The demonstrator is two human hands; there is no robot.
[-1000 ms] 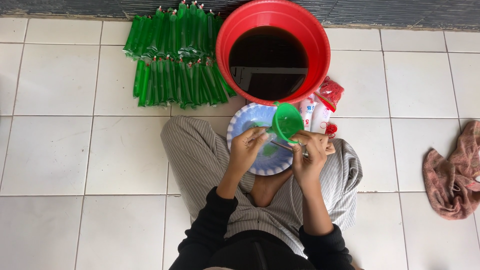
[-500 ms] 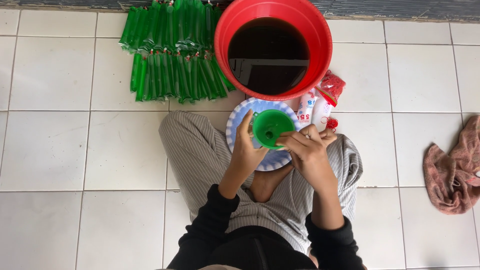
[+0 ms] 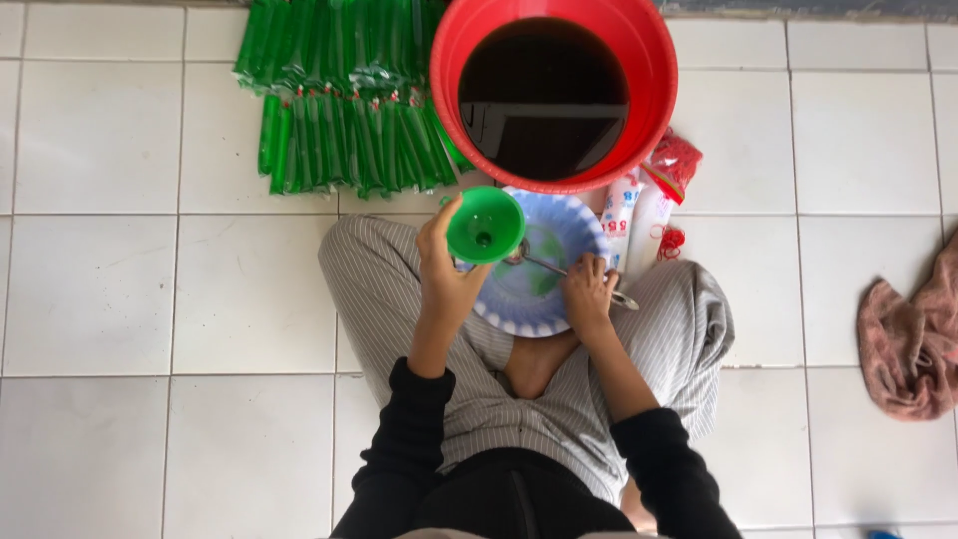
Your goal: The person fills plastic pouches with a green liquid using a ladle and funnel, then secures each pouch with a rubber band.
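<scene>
Left hand grips green funnel; right hand holds spoon.

— How are the arms set?
— Both bent at the elbow, forearms reaching forward over the crossed legs.
— And the hands?
— Left hand raised, fingers curled in a grip; right hand lower, fingers pinched shut.

Green funnel upright above blue plate; metal spoon lying across plate.
</scene>
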